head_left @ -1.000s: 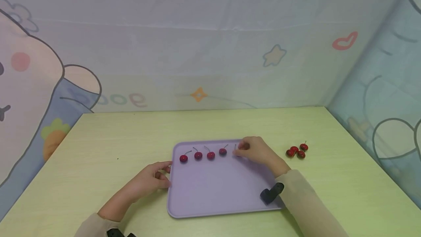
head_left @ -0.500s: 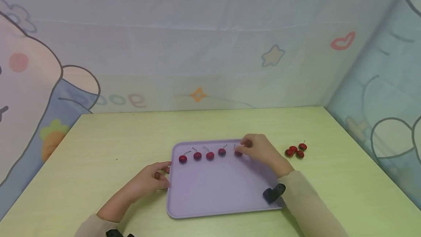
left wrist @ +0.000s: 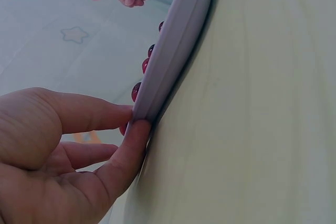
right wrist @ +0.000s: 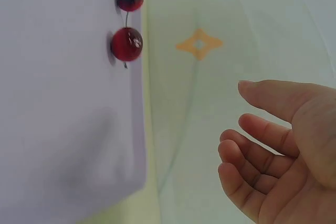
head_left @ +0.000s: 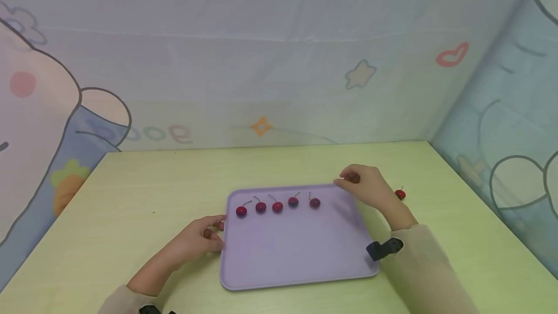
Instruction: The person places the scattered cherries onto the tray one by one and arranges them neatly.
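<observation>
A row of several red cherries with stems lies along the far side of a lilac tray. My left hand rests its fingertips against the tray's left rim; in the left wrist view the thumb and a finger touch that rim. Holding nothing, my right hand hovers by the tray's far right corner, its fingers loosely bent. The right wrist view shows the cherry at the row's right end lying on the tray, apart from the right hand.
On the table, right of the tray, one loose cherry shows past my right wrist; the others seen there before are hidden behind the arm. A printed cloth stands behind the table.
My right hand has let go of the cherry at the row's right end and moved right, up to the tray's far right corner. The left hand stays at the rim.
</observation>
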A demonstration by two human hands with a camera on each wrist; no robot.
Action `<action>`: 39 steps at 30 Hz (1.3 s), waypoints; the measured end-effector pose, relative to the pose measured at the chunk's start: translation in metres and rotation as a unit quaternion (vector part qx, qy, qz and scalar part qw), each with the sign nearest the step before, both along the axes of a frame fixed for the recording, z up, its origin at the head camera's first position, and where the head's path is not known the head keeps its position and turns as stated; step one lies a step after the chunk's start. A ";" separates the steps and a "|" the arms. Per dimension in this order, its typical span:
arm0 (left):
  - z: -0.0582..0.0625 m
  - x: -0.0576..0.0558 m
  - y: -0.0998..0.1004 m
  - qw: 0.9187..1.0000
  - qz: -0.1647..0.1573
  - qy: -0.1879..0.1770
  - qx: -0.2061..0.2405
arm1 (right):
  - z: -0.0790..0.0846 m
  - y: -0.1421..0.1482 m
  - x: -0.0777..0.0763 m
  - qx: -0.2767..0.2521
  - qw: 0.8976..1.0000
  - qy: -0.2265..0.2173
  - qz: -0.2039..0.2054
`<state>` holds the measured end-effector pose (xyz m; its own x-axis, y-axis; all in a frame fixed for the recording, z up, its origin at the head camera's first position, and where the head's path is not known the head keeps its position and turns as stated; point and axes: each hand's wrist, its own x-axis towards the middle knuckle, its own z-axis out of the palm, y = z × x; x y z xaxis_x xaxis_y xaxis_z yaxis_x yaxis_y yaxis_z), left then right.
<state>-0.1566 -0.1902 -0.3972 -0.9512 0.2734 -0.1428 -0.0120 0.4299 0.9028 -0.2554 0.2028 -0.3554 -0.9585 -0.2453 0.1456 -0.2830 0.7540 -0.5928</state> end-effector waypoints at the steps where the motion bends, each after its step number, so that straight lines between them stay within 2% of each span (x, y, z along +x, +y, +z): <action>1: 0.000 0.000 0.000 1.000 0.000 0.000 0.000 | 0.001 0.003 0.000 0.001 1.000 0.002 -0.003; 12: -0.003 0.000 -0.002 1.000 -0.011 0.007 0.001 | 0.014 0.034 0.012 -0.006 1.000 -0.011 -0.029; 25: -0.003 0.000 -0.002 1.000 -0.021 0.008 0.002 | 0.007 0.074 0.015 0.016 0.998 0.007 -0.064; 39: -0.003 -0.001 -0.002 1.000 -0.006 0.005 -0.009 | -0.002 0.098 0.011 0.019 0.996 0.008 -0.086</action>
<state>-0.1579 -0.1918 -0.4001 -0.9493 0.2825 -0.1376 0.0028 0.4457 0.8952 -0.2442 0.3011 -0.3570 -0.9844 -0.0834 0.1551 -0.1571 0.8136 -0.5598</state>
